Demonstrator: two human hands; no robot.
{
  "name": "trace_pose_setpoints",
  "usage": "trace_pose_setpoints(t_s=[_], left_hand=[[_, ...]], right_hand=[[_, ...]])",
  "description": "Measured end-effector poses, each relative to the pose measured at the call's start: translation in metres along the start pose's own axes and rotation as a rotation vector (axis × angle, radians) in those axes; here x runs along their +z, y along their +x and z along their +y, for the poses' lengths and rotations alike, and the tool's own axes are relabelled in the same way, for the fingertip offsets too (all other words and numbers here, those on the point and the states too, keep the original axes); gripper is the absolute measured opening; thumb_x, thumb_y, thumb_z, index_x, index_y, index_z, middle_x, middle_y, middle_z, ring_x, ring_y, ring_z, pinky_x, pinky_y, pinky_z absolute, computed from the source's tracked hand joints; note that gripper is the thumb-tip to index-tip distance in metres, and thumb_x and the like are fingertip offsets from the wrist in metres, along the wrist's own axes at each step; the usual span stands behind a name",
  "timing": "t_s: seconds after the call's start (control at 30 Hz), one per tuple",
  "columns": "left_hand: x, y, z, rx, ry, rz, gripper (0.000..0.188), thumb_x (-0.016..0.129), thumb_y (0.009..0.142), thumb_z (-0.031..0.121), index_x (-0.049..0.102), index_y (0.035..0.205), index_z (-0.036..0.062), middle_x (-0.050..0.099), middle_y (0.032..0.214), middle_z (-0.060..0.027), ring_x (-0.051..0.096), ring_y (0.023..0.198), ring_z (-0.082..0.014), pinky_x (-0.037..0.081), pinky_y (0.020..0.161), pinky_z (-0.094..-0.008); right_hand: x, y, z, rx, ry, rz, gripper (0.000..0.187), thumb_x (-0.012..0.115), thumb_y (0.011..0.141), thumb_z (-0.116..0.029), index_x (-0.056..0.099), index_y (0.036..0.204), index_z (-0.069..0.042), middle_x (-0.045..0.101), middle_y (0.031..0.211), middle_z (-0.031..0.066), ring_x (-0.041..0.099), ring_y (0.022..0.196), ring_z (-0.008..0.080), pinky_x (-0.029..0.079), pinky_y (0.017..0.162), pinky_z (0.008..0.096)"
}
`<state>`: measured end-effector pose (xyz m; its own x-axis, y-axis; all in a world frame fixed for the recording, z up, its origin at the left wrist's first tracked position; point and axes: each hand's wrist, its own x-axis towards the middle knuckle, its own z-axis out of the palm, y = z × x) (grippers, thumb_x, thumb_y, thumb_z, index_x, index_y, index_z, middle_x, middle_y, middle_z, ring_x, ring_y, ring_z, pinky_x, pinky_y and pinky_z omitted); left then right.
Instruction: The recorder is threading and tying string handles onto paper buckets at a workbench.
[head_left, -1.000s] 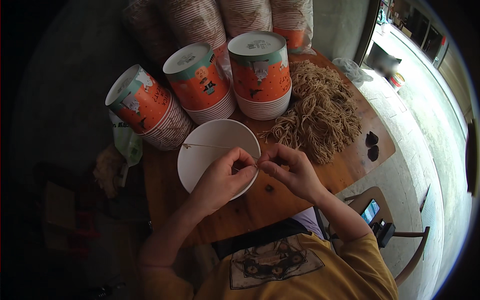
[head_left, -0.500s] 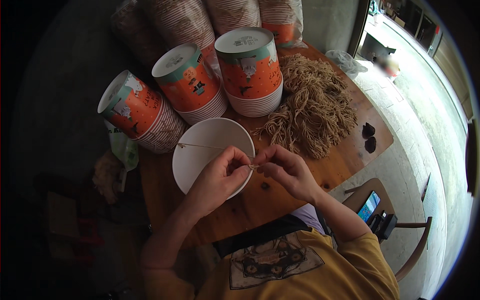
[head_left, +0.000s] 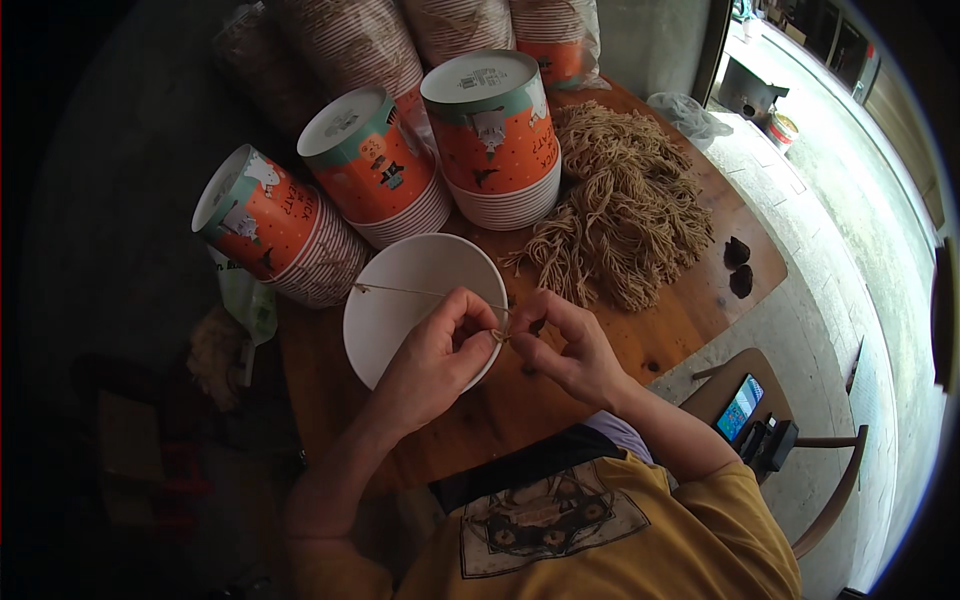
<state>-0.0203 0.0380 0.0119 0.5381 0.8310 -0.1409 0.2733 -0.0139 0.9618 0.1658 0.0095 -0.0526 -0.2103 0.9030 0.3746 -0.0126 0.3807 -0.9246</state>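
Where we look for writing, we find dark lettering on the orange-and-green stacks of tubs: the left stack (head_left: 268,215), the middle stack (head_left: 375,160) and the right stack (head_left: 492,135), all set base up. Cartoon figures share the orange band, and small dark print, too fine to make out, marks the white bases. We also see partly hidden dark characters on a green-and-white bag (head_left: 249,298) at the worktop's (head_left: 420,460) left edge.

We see a thin cord (head_left: 400,291) running from a knot near the left rim of a white bowl (head_left: 375,330), across its opening, to the two hands near its right rim. We see the left hand (head_left: 437,350) pinching the cord between thumb and forefinger, over the bowl, and the right hand (head_left: 570,345) just beside it, thumb and forefinger drawn together on the cord too. Beyond the hands, we see a heap of tan cords (head_left: 640,205).
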Motion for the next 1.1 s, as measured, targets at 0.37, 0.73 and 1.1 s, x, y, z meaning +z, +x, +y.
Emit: trace_pose_setpoints(t_s=[0.37, 0.73, 1.1], left_hand=[[0.0, -0.001, 0.006, 0.03, 0.217, -0.015, 0.006, 0.05, 0.09, 0.001, 0.048, 0.095, 0.0033, 0.051, 0.086, -0.0005, 0.048, 0.078, -0.0049, 0.044, 0.07, -0.0208], [0.001, -0.004, 0.009, 0.092, 0.163, -0.025, 0.007, 0.054, 0.09, 0.003, 0.05, 0.096, 0.0031, 0.05, 0.089, 0.0001, 0.048, 0.079, -0.0051, 0.044, 0.07, -0.021], [0.009, 0.0, 0.011, 0.286, 0.387, 0.127, 0.012, 0.058, 0.084, -0.001, 0.051, 0.094, 0.0015, 0.052, 0.085, -0.0063, 0.055, 0.072, -0.0144, 0.047, 0.065, -0.0286]], right_hand=[[0.0, -0.001, -0.001, 0.012, 0.051, 0.019, 0.007, 0.058, 0.087, -0.004, 0.053, 0.092, -0.004, 0.057, 0.09, 0.003, 0.054, 0.085, 0.0118, 0.044, 0.078, 0.026], [-0.003, -0.001, -0.006, 0.047, 0.048, 0.038, 0.008, 0.059, 0.088, -0.005, 0.053, 0.093, -0.005, 0.057, 0.091, 0.0025, 0.054, 0.086, 0.0115, 0.043, 0.08, 0.0266], [-0.003, -0.001, -0.004, -0.128, -0.043, 0.103, 0.008, 0.057, 0.092, -0.01, 0.054, 0.096, -0.004, 0.061, 0.089, 0.0042, 0.06, 0.082, 0.0128, 0.049, 0.069, 0.0262]])
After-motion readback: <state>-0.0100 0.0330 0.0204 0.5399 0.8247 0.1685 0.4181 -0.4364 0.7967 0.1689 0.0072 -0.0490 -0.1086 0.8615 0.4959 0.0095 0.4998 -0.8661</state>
